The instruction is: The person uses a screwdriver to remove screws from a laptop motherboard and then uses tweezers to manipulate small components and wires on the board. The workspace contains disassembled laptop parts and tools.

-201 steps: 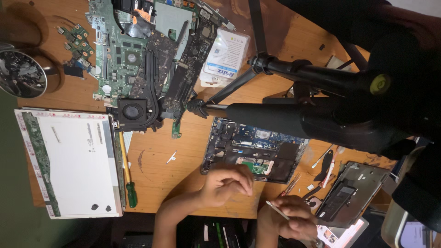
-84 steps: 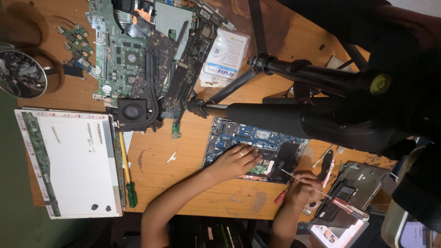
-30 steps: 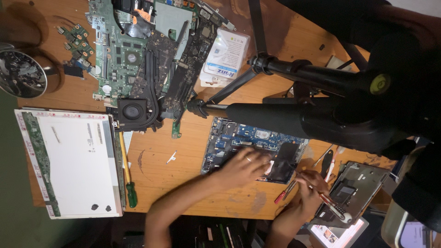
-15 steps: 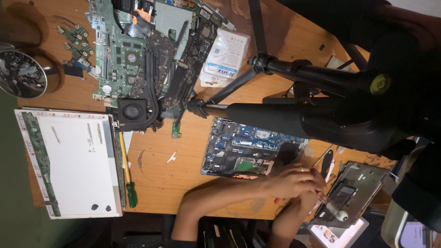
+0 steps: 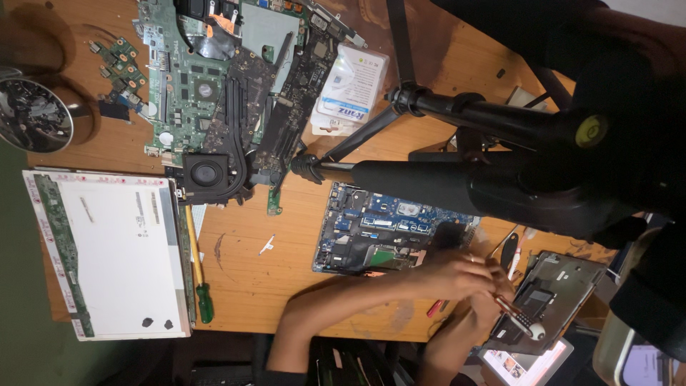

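My left hand [image 5: 450, 275] reaches across the lower right corner of a blue laptop circuit board [image 5: 386, 229] lying flat on the wooden table [image 5: 286, 279]. Its curled fingers meet my right hand [image 5: 493, 304] just past the board's edge. My right hand grips a thin tool [image 5: 522, 322] with a white rounded end that points toward a grey laptop casing [image 5: 557, 286]. A red handle tip [image 5: 434, 309] shows under my left wrist. What the left fingers pinch is hidden.
A black tripod [image 5: 464, 179] stretches over the board. A green motherboard with a fan [image 5: 207, 93] lies at the back, with a white packet [image 5: 350, 89] beside it. A white screen panel [image 5: 114, 250], a green-handled screwdriver [image 5: 200, 279] and a round dish of parts [image 5: 32, 114] sit at left.
My left hand slid off the middle of the blue board to the right and joined my right hand. The right hand and its tool shifted slightly toward the grey casing.
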